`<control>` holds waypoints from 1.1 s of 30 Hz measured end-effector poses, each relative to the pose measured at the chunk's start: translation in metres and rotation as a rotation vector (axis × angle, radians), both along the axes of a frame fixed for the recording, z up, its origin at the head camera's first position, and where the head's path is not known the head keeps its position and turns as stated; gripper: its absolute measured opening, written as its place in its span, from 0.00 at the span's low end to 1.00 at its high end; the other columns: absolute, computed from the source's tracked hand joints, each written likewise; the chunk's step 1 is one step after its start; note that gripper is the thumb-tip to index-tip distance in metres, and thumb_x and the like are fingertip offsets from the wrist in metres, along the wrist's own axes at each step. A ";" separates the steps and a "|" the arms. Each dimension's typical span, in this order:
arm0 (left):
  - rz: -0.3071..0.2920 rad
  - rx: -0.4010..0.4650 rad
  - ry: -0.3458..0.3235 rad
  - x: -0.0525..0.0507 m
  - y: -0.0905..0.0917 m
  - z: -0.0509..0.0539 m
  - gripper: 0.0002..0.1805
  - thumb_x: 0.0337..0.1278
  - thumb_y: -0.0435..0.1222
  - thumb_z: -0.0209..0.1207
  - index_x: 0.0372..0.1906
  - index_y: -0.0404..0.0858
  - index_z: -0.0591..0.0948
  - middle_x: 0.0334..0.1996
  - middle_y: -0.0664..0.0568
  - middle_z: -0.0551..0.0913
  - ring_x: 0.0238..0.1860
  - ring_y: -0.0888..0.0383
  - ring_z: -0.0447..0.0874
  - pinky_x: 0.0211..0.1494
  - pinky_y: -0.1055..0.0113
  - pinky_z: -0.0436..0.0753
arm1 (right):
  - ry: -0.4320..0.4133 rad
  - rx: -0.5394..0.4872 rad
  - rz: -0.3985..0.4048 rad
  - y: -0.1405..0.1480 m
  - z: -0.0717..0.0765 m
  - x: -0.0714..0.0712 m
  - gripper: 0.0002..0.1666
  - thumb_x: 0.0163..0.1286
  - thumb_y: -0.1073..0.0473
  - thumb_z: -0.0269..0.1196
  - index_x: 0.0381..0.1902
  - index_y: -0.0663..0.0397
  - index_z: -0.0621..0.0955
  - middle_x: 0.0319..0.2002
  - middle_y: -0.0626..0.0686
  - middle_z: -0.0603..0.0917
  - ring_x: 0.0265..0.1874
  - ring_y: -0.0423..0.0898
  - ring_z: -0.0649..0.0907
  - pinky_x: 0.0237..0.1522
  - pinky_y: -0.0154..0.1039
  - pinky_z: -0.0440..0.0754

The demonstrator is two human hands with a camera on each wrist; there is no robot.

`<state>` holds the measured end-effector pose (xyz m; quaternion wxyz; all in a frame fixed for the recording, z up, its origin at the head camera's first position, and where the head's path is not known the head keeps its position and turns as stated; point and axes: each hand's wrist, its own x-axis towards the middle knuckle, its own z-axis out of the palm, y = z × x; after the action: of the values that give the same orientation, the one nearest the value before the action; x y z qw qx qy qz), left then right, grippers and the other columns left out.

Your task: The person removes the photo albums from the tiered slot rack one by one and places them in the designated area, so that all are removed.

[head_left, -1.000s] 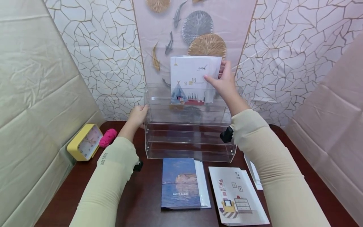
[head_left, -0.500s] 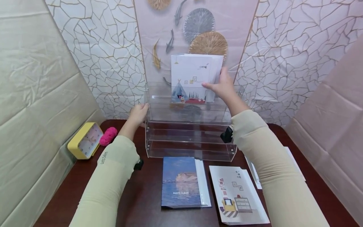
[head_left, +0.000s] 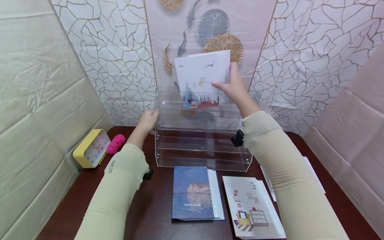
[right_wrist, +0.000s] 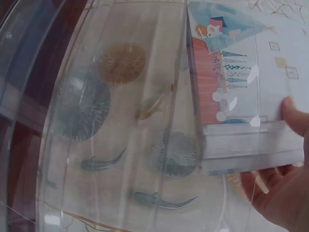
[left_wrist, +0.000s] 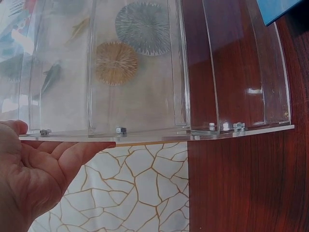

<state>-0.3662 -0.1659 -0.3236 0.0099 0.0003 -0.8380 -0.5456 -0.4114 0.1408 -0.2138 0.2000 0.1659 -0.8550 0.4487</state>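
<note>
My right hand (head_left: 235, 83) grips a white photo album (head_left: 198, 73) with a tent drawing by its right edge, thumb on the cover and fingers behind. The album leans left, its lower part behind the clear front of the top tier of an acrylic display rack (head_left: 204, 143). In the right wrist view the album's page edges (right_wrist: 251, 150) show beside the hand (right_wrist: 280, 193). My left hand (head_left: 148, 120) holds the rack's left side panel. In the left wrist view its thumb and fingers (left_wrist: 67, 154) lie on either side of the panel edge.
A blue photo album (head_left: 192, 193) and a white album with a dresser drawing (head_left: 252, 206) lie before the rack. Another white item (head_left: 313, 173) is partly hidden by the right sleeve. A yellow clock (head_left: 91, 148) and pink yarn (head_left: 116, 144) stand at left. Patterned cloth (head_left: 120, 66) hangs behind.
The white album in my right hand has tipped to the left, its top right corner rising, and moved slightly left. My left hand stays on the rack's side.
</note>
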 end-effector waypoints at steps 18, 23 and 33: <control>0.007 0.004 0.013 0.001 -0.001 -0.002 0.26 0.70 0.49 0.38 0.33 0.28 0.69 0.26 0.41 0.71 0.30 0.46 0.77 0.28 0.55 0.87 | 0.067 -0.133 0.154 -0.005 -0.004 -0.007 0.38 0.60 0.65 0.66 0.57 0.57 0.54 0.54 0.57 0.69 0.52 0.50 0.73 0.54 0.41 0.76; 0.003 0.002 0.010 -0.001 0.000 -0.002 0.24 0.70 0.48 0.38 0.29 0.32 0.68 0.22 0.44 0.70 0.27 0.47 0.77 0.27 0.55 0.86 | 0.059 -0.169 0.147 -0.005 0.000 -0.005 0.38 0.59 0.65 0.67 0.56 0.54 0.53 0.57 0.57 0.68 0.52 0.49 0.73 0.54 0.41 0.76; 0.000 0.004 -0.008 -0.001 -0.001 -0.001 0.25 0.71 0.49 0.38 0.39 0.29 0.72 0.33 0.35 0.74 0.31 0.46 0.78 0.29 0.55 0.87 | 0.035 -0.306 0.184 -0.004 0.011 -0.002 0.36 0.59 0.68 0.66 0.51 0.48 0.53 0.50 0.57 0.72 0.48 0.54 0.77 0.49 0.42 0.81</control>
<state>-0.3674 -0.1671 -0.3248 0.0065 0.0027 -0.8368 -0.5474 -0.4130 0.1365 -0.2032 0.1958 0.2190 -0.7542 0.5873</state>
